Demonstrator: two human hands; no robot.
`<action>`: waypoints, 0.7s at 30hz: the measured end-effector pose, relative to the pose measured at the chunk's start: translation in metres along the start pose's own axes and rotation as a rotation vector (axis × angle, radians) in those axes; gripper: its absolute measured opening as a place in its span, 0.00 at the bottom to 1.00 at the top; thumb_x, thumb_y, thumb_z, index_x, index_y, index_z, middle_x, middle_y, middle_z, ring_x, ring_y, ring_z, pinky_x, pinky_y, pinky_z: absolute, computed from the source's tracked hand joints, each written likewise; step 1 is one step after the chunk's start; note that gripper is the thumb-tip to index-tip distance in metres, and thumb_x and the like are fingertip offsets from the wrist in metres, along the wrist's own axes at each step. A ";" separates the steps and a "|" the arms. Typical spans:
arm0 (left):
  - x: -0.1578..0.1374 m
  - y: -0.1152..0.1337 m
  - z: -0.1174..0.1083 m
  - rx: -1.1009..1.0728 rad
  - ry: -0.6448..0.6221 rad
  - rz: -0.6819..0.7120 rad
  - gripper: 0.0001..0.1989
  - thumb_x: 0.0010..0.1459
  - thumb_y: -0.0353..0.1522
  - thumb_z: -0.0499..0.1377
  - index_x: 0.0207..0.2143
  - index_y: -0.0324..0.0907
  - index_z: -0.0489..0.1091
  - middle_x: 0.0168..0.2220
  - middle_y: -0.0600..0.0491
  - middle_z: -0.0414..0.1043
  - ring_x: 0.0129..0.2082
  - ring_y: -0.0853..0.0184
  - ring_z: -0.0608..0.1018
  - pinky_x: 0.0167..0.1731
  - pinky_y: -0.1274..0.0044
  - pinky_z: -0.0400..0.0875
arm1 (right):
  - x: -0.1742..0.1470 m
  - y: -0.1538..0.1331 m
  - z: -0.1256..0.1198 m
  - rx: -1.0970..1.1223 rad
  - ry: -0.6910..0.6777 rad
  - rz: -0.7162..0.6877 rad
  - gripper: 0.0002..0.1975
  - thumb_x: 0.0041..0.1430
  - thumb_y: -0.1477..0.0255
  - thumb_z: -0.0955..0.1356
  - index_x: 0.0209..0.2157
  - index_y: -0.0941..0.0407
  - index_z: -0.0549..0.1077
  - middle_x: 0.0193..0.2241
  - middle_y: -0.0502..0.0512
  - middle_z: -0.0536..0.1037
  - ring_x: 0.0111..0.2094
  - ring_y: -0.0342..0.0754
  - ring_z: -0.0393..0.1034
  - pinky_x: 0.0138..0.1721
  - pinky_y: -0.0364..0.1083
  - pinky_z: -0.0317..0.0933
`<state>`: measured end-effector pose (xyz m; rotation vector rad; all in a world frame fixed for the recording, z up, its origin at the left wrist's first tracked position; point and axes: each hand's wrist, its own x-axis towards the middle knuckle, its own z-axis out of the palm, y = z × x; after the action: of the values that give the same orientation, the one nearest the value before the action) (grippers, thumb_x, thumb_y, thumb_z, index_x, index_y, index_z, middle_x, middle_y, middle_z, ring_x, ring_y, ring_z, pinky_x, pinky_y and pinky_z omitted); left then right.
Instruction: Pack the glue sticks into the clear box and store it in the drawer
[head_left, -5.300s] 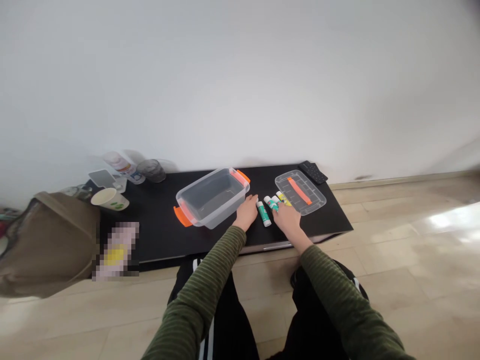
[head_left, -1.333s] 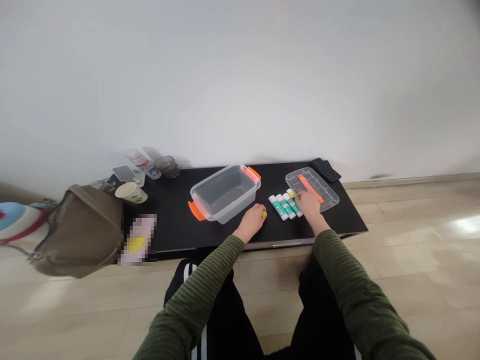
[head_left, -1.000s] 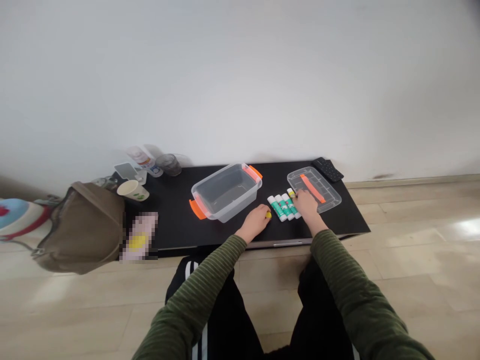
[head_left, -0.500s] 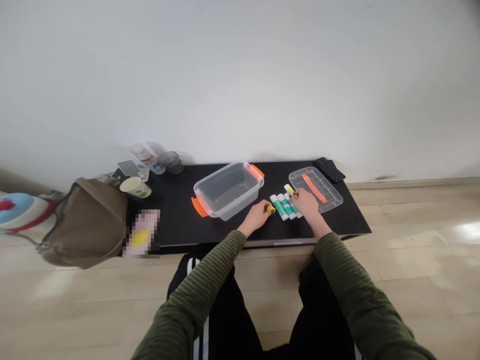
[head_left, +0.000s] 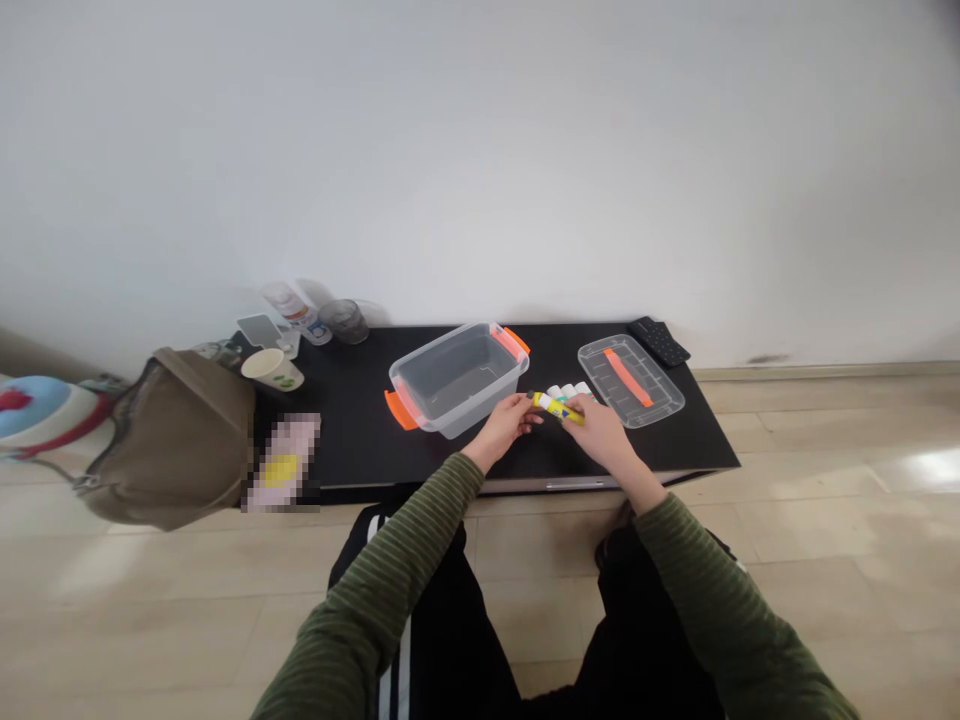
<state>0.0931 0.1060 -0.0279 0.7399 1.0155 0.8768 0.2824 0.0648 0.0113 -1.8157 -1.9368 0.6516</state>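
Note:
A yellow glue stick (head_left: 564,411) with a white end is gripped in my right hand (head_left: 602,436), tilted with that end toward the left. My left hand (head_left: 507,430) pinches a small yellow piece (head_left: 536,398) against the white end; its exact shape is too small to tell. Behind my right hand lie several green glue sticks (head_left: 568,391), side by side, mostly covered so that chiefly their white caps show. Just left of my hands stands a clear plastic box (head_left: 480,408) with orange latches, its top uncovered. To the right, its clear lid (head_left: 660,402) with an orange handle lies flat.
Black objects (head_left: 660,341) sit behind the lid. Along the left side of the black table (head_left: 352,440) are a paper cup (head_left: 274,370), a dark glass (head_left: 345,321), a white bottle (head_left: 297,312), a pixelated pinkish item (head_left: 289,455) and a brown bag (head_left: 176,440).
The yellow glue stick has been brought left and toward me by my right hand. My left hand rose slightly, so its yellow piece now meets the stick's white end.

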 end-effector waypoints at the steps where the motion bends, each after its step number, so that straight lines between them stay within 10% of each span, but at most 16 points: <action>1: 0.000 0.000 0.000 0.003 0.001 0.018 0.12 0.61 0.39 0.63 0.39 0.39 0.72 0.39 0.47 0.79 0.27 0.76 0.78 0.23 0.85 0.64 | 0.000 0.000 -0.001 -0.017 0.005 -0.020 0.11 0.60 0.75 0.68 0.45 0.52 0.74 0.42 0.53 0.79 0.43 0.49 0.73 0.45 0.44 0.62; 13: -0.006 0.002 -0.001 0.169 -0.020 0.213 0.22 0.51 0.42 0.70 0.44 0.37 0.78 0.33 0.49 0.78 0.29 0.73 0.76 0.27 0.81 0.65 | -0.001 0.000 -0.004 0.057 0.004 -0.089 0.15 0.59 0.74 0.69 0.48 0.51 0.78 0.46 0.54 0.81 0.47 0.51 0.73 0.51 0.48 0.64; 21: -0.039 0.017 0.002 0.563 0.013 0.436 0.19 0.60 0.42 0.62 0.48 0.39 0.78 0.40 0.45 0.81 0.35 0.63 0.80 0.37 0.72 0.74 | -0.002 -0.004 -0.006 0.466 -0.246 0.014 0.11 0.55 0.72 0.71 0.41 0.54 0.81 0.36 0.50 0.83 0.38 0.49 0.77 0.44 0.49 0.71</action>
<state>0.0802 0.0797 0.0027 1.4731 1.1468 0.9724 0.2824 0.0631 0.0184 -1.5113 -1.7233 1.2620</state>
